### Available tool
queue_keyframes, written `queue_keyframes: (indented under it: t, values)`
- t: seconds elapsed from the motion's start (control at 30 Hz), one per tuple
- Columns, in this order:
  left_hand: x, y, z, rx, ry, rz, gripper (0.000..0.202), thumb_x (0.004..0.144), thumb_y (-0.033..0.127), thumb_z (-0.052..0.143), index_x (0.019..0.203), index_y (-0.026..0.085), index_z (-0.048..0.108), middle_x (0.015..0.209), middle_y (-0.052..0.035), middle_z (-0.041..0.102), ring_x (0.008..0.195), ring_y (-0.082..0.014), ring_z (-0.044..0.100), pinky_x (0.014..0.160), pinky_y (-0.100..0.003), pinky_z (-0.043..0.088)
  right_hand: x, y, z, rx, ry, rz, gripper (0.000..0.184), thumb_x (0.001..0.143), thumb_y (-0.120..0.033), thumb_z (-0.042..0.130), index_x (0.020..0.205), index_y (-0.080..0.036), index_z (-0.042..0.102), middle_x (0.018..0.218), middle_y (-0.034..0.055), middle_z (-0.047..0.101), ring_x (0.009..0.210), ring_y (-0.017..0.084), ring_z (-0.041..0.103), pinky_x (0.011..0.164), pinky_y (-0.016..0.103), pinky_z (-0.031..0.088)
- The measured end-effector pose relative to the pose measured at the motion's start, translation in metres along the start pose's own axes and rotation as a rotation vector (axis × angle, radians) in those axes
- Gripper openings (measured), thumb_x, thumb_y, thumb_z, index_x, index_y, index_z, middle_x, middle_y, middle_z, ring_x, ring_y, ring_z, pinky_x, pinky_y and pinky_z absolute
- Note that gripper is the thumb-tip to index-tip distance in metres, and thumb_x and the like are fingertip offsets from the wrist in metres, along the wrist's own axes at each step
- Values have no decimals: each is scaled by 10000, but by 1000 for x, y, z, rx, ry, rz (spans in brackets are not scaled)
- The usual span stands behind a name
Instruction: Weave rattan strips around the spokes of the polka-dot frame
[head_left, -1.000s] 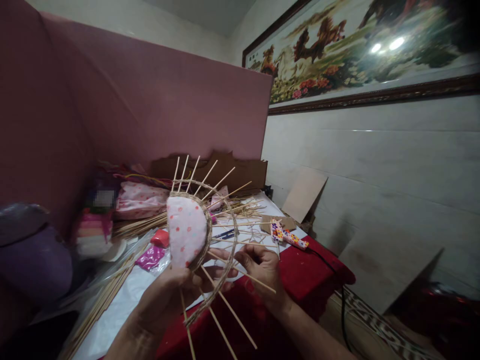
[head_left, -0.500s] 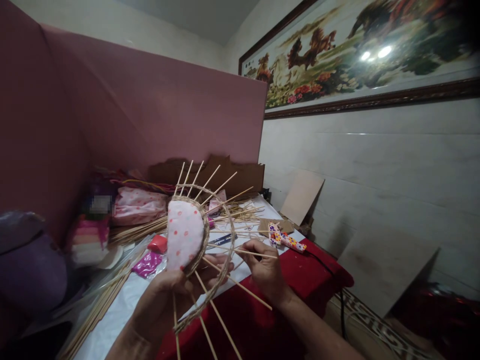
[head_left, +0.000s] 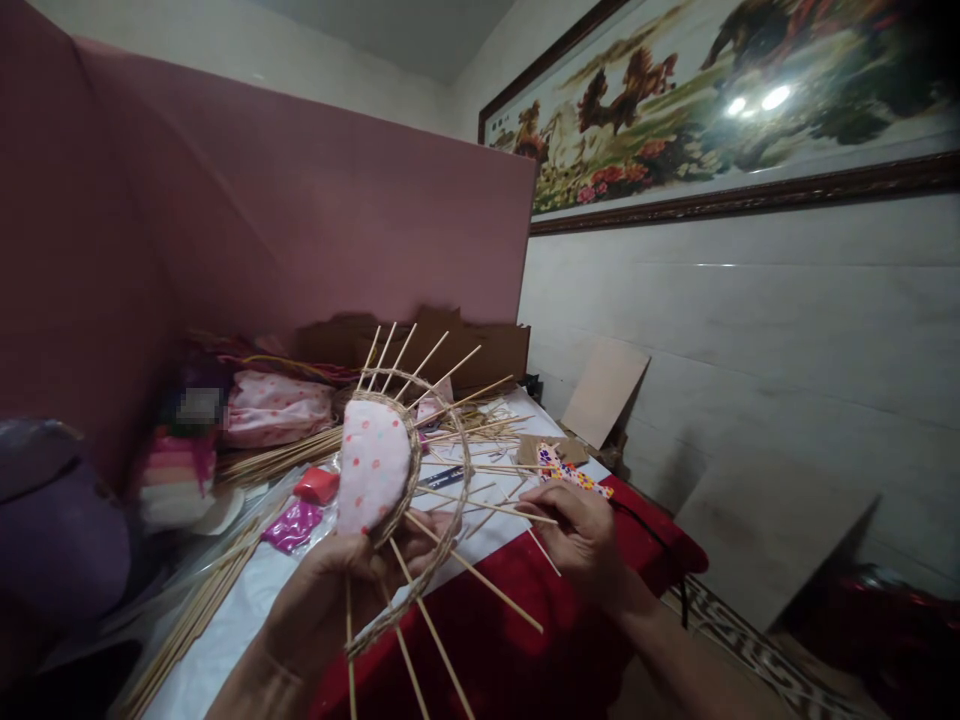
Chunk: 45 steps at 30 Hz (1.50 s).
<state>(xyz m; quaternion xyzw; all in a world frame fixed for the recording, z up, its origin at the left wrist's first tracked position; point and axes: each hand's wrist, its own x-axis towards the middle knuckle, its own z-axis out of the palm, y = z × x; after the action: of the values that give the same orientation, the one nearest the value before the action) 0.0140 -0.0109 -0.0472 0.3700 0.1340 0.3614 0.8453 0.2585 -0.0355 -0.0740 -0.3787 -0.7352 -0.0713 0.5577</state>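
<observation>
My left hand grips the lower edge of a half-round craft piece, a pale pink dotted fabric pad edged with braided twine. Thin bamboo sticks fan out from its curved edge. An outer arc of twine crosses them, apart from the pad. My right hand is at the right, thumb and fingers pinched about the outer end of one stick; the exact contact is partly hidden. Just behind that hand lies a glue gun wrapped in flower-patterned fabric.
Loose sticks and straw-like scraps lie on the white table covering. A red packet and magenta packet are at left, near a long stick bundle. Red cloth covers the near side. Cardboard stands behind.
My right hand has moved outward to the right along the stick, away from the twine arc. The craft piece in my left hand has shifted only slightly.
</observation>
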Motion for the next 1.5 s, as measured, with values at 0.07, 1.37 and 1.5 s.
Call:
queue_keyframes:
  t: [0.07, 1.37, 1.5]
  values:
    - [-1, -1, 0, 6, -6, -16, 485, 499, 10, 442, 902, 47, 709, 966, -130, 698, 963, -240, 611, 929, -315, 420, -1, -1, -11, -101, 4, -87, 114, 768, -90, 589, 823, -190, 592, 692, 24, 654, 637, 141, 608, 599, 259, 461]
    - [1, -8, 1, 7, 17, -119, 485, 630, -42, 474, 1066, 94, 640, 1097, -153, 657, 1000, -267, 609, 857, -354, 484, 56, -41, -17, -589, 18, -406, 115, 825, -251, 588, 736, -192, 631, 484, -43, 510, 503, 71, 461, 515, 212, 364]
    - [1, -8, -2, -9, -21, -132, 449, 668, -25, 477, 1063, 109, 641, 1105, -145, 656, 973, -244, 625, 842, -337, 492, 57, -38, -16, -579, -22, -372, 124, 837, -273, 571, 757, -202, 634, 506, -36, 521, 517, 76, 468, 515, 219, 358]
